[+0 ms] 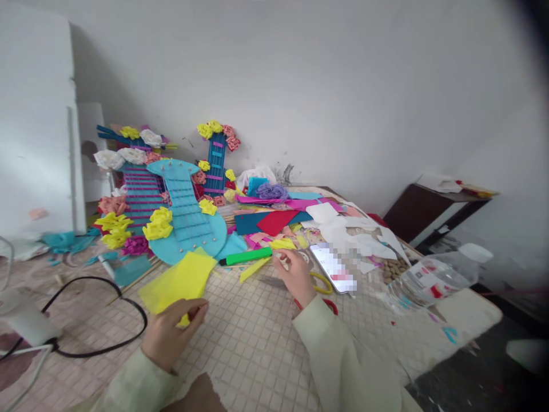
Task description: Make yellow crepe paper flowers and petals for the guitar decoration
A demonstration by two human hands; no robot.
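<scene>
My left hand (174, 332) is closed at the lower left, with yellow crepe paper (182, 280) behind it and a bit of yellow showing between its curled fingers. My right hand (297, 276) has its thumb and fingers drawn together; whatever may be between the tips is too small to make out. Just left of those fingertips lie a green marker (247, 256) with a black end and a narrow yellow paper strip (255, 269). Scissors (321, 283) with a yellow and red handle lie partly hidden beneath my right hand and wrist.
A blue decorated board (189, 200) with strings and yellow paper flowers (158, 224) stands behind the yellow paper. A phone (332, 268) lies right of my hand, near white paper scraps (360, 234) and a clear plastic bottle (433, 280). A black cable (96, 355) loops at left.
</scene>
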